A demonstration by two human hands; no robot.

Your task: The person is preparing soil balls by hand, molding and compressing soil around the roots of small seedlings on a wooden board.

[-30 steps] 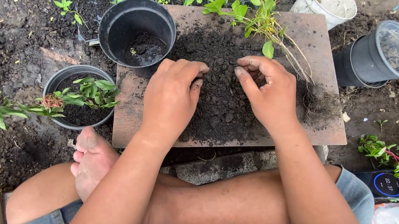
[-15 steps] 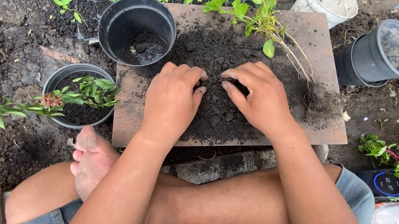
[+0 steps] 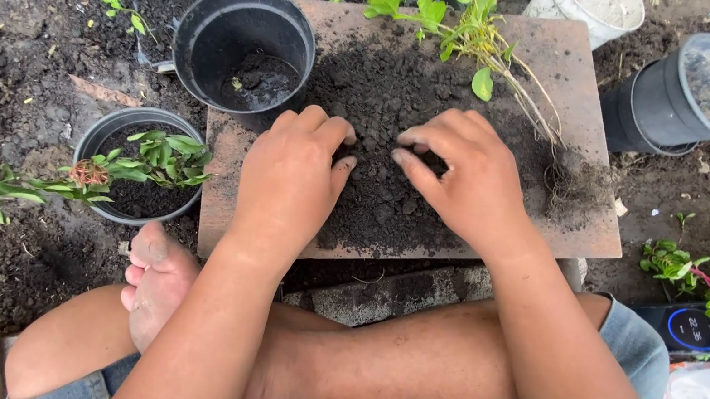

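Both hands have drawn closer over half a second, the left hand sliding back a little. Left and right hand rest palms down, fingers curled into the loose soil heaped on the brown board, beside the black pot; neither grip is clamped on anything

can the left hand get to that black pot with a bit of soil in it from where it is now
Probably yes. The left hand rests on the soil pile, and the black pot stands open just beyond its fingertips on the board's corner, with nothing between them.
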